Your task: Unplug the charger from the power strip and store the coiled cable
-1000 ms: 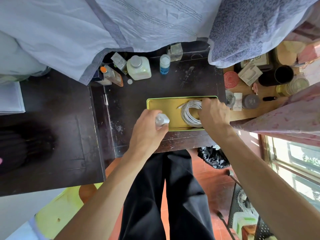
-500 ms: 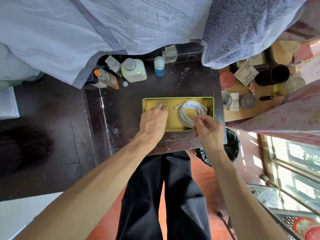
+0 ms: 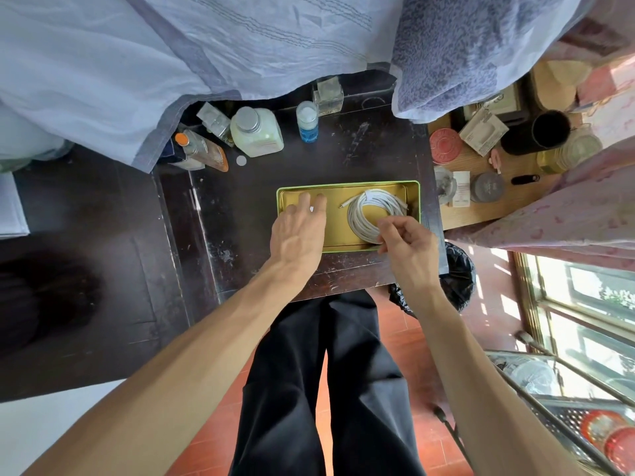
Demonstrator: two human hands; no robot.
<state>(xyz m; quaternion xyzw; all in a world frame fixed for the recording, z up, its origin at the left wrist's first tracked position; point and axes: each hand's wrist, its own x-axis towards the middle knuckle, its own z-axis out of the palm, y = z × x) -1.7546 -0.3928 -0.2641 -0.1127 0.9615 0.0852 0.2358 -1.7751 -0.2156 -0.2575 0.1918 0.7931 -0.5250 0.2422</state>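
Charger [image 3: 311, 208] is going down now. A second ago the left hand [image 3: 297, 231] was carrying it over the tin's [image 3: 347, 183] near-left edge. Now that hand is reaching flat into the tin's left half, and only a sliver of white is showing between its fingers. Those fingers are lying straight over it, so it's looking released rather than gripped. The thumb is hidden.

Cable [image 3: 359, 218] is sitting coiled in the tin's right half, with loose ends pointing at the far wall. The right hand [image 3: 409, 249] was pressing on the coil before. It's now hovering at the tin's near-right corner with fingers loosely curled and tips overlapping the coil's near edge. Can't tell if it's pinching a strand or just brushing it.

Both parts are inside the tin, so I'm reading unplug and coil as done and storage as nearly finished. No lid is showing anywhere around the tin. The coil is looking springy, so it may be loosening as the right hand is coming off it.
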